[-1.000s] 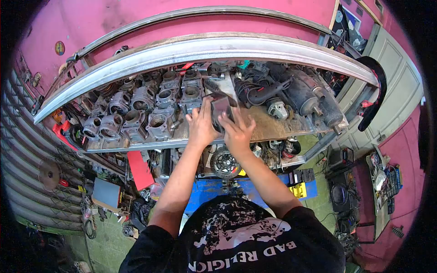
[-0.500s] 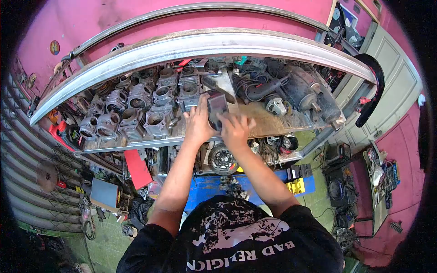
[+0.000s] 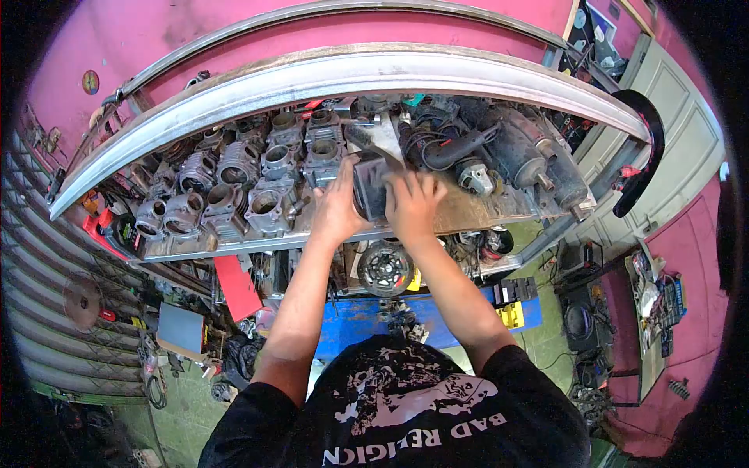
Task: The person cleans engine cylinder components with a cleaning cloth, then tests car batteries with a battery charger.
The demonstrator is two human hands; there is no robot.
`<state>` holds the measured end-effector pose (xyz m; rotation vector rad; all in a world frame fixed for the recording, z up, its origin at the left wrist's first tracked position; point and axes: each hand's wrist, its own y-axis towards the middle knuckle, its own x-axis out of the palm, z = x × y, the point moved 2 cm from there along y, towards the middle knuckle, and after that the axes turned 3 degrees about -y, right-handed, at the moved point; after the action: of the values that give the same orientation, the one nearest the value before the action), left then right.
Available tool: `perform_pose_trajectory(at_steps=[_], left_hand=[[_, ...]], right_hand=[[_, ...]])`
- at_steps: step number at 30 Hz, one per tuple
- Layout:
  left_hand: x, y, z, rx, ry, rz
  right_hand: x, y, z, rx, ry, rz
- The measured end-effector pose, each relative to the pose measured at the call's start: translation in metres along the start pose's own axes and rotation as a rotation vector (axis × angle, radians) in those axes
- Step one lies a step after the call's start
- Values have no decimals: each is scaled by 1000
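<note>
A dark rectangular box-like part [image 3: 369, 187] with a flat grey face is tilted up at the front edge of the workbench. My left hand [image 3: 337, 212] grips its left side, with the thumb along the lower edge and the fingers up the side. My right hand [image 3: 413, 207] is at the box's right edge, its fingers spread and slightly bent over the bench top. Just beyond the box lies a dark strip [image 3: 376, 148], close to the right fingertips. Metal engine cylinders [image 3: 271, 204] stand in rows to the left of my left hand.
A grinder-like tool [image 3: 474, 178] and dark mufflers [image 3: 519, 160] lie on the right of the bench. A metal rail [image 3: 367, 66] arches across the far side. Below the bench are a wheel hub [image 3: 385, 269], a red panel [image 3: 237, 287] and a blue surface [image 3: 351, 321].
My right hand has moved off the face of the box to its right edge, and its fingers have spread. My left hand keeps its hold on the box.
</note>
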<state>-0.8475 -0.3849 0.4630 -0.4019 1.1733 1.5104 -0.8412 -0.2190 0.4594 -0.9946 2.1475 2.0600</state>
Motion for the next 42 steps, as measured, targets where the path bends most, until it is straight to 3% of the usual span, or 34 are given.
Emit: perform_pose_trajectory(at_steps=[3, 5, 12, 19, 24, 27, 30, 32, 33, 35, 37, 39, 40, 42], left_hand=[[1, -3, 8, -25, -55, -57], [0, -6, 7, 23, -132, 24], [-2, -11, 4, -22, -88, -74], [8, -17, -2, -12, -120, -31], [6, -13, 0, -42, -161, -44], [1, -13, 2, -45, -150, -51], [1, -17, 5, -58, -133, -78], [1, -18, 6, -59, -123, -73], [2, -20, 6, -51, -102, -74], [1, -26, 8, -39, -80, -67], [0, -31, 9, -19, -72, -72], [2, -33, 6, -9, -44, -66], [4, -34, 3, 2, -44, -49], [7, -37, 0, 5, -46, -47]], right_hand=[[8, 23, 0, 15, 46, 88], [10, 11, 0, 26, 39, 77], [-15, -65, 4, 4, 52, -137], [1, 4, -9, -26, 101, 12], [-19, -83, -4, -188, 86, -184], [-37, -84, 19, -6, 50, -154], [-36, -36, 66, 131, -102, -87], [-21, -16, 100, 172, -262, -321], [-17, -14, 108, 172, -261, -315], [2, -22, 123, 259, -536, -937], [-9, -30, 106, 224, -487, -834], [-39, -9, 63, 422, -160, -638], [-44, -2, 48, 423, -161, -636], [-47, -4, 24, 526, 70, -832]])
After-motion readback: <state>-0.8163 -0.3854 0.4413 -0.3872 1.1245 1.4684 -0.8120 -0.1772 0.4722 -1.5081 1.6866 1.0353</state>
